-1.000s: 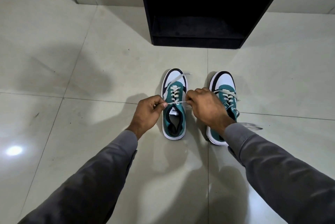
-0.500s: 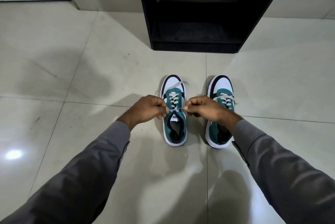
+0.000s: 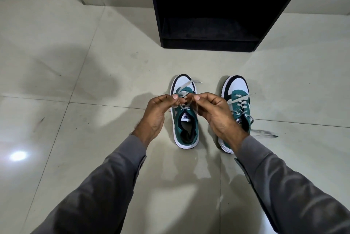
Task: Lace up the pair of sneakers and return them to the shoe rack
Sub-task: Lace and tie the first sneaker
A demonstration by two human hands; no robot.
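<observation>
Pinching both lace ends above the left sneaker, your left hand and right hand look mid-knot, so cross and cinch next, minding the right sneaker just beside, with clear floor before the far rack.

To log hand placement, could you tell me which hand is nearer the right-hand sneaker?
Right. The right hand overlaps the right-hand sneaker in view; the left hand sits beyond the other sneaker.

Glossy tiled floor; matt black shoe rack
</observation>
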